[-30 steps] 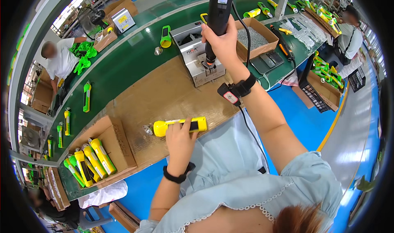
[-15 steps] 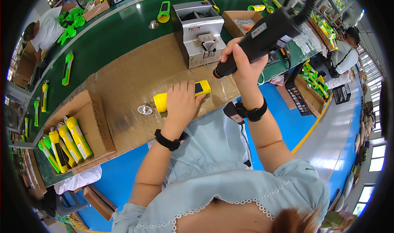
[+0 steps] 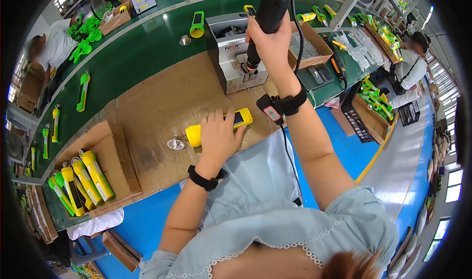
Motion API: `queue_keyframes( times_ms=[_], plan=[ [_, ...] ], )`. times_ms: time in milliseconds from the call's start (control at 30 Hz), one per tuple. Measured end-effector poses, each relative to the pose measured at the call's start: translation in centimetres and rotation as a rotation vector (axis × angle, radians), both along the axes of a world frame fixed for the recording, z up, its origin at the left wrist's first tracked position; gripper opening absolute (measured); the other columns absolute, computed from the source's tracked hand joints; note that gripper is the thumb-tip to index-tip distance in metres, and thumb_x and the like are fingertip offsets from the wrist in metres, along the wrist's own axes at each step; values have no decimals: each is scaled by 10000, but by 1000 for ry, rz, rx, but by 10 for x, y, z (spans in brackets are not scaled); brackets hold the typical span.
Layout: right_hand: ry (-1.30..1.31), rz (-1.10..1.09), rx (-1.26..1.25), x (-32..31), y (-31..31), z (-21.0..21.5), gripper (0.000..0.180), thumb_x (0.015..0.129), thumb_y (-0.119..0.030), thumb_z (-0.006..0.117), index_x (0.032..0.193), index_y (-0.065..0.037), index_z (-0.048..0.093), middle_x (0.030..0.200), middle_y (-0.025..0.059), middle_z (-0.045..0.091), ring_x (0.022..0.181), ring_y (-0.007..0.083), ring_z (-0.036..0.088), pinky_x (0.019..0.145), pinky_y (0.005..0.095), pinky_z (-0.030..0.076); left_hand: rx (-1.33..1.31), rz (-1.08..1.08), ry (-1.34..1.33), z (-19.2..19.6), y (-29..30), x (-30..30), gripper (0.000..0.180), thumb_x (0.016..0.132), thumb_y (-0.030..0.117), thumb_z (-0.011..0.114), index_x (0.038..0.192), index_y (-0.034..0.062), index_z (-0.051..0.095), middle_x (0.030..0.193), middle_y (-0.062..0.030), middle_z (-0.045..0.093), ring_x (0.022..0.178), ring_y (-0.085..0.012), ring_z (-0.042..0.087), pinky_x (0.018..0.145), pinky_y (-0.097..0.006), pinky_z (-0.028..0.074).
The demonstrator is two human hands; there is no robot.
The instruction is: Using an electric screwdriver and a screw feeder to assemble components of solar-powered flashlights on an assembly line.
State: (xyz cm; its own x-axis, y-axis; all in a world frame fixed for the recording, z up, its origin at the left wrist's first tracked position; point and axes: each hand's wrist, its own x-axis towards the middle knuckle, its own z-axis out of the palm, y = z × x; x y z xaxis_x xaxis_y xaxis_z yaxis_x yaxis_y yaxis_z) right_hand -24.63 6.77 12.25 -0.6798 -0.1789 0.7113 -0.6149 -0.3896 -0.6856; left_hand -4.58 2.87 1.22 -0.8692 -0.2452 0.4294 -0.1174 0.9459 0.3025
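Note:
My right hand (image 3: 271, 45) is wrapped round a black electric screwdriver (image 3: 273, 11), held upright. Its tip is down at the front of a grey screw feeder (image 3: 220, 65); whether a screw sits on the tip is too small to tell. Flat on the cardboard sheet (image 3: 162, 102) lies a yellow flashlight (image 3: 194, 136), its dark panel facing up. My left hand (image 3: 219, 135) grips it across the middle, fingers over the top and thumb on the near side. Just left of its wide head rests a shiny round reflector (image 3: 175, 144), seemingly joined to it by a thin wire.
A cardboard box (image 3: 123, 153) at the left holds several yellow and green flashlights. More stand along the green bench (image 3: 147, 52). Right of the feeder are a box of small metal parts (image 3: 304, 47), a dark tray (image 3: 318, 77) and another tool (image 3: 337, 62). Two people sit at the sides.
My right hand has carried the electric screwdriver up and left, turning it upright, so its tip is now at the feeder's front. The left hand stays on the flashlight.

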Motion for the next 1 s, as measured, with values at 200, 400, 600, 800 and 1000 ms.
queue_keyframes(
  times_ms=[200, 400, 600, 800, 1000],
  plan=[
    [-137, 143, 33, 37, 25, 5, 359, 768, -1, 667, 1048, -26, 445, 698, 42, 564, 488, 115, 549, 457, 256, 464, -25, 4, 12, -3, 2, -2, 436, 745, 369, 686, 1049, 69, 603, 873, -123, 570, 837, -302, 544, 720, -402, 391],
    [-145, 159, 16, 84, 70, -15, 450, 837, -62, 589, 1217, 41, 371, 676, 101, 570, 560, 178, 575, 535, 296, 478, -17, -13, 7, -2, 0, -2, 398, 737, 358, 688, 978, 56, 594, 862, -114, 568, 809, -292, 541, 705, -399, 386],
    [-175, 196, 31, 93, 70, -20, 451, 838, -54, 598, 1216, 40, 370, 682, 105, 576, 566, 178, 575, 543, 302, 479, -20, -6, 16, -2, -1, -1, 387, 725, 351, 698, 942, 52, 584, 860, -109, 566, 808, -289, 540, 703, -389, 385],
    [-192, 219, 48, 98, 70, -30, 457, 822, -36, 602, 1216, 16, 378, 703, 97, 589, 584, 159, 584, 555, 298, 486, -26, 0, 13, -2, 2, 0, 384, 726, 342, 696, 944, 46, 582, 860, -111, 565, 812, -293, 537, 704, -394, 381],
    [-225, 148, 81, 96, 68, -52, 475, 775, -3, 654, 1186, -15, 414, 832, 58, 587, 692, 116, 577, 611, 264, 484, -21, -15, -2, 0, 6, -3, 384, 735, 346, 692, 939, 42, 577, 858, -119, 558, 826, -303, 536, 707, -408, 380]
  ],
)
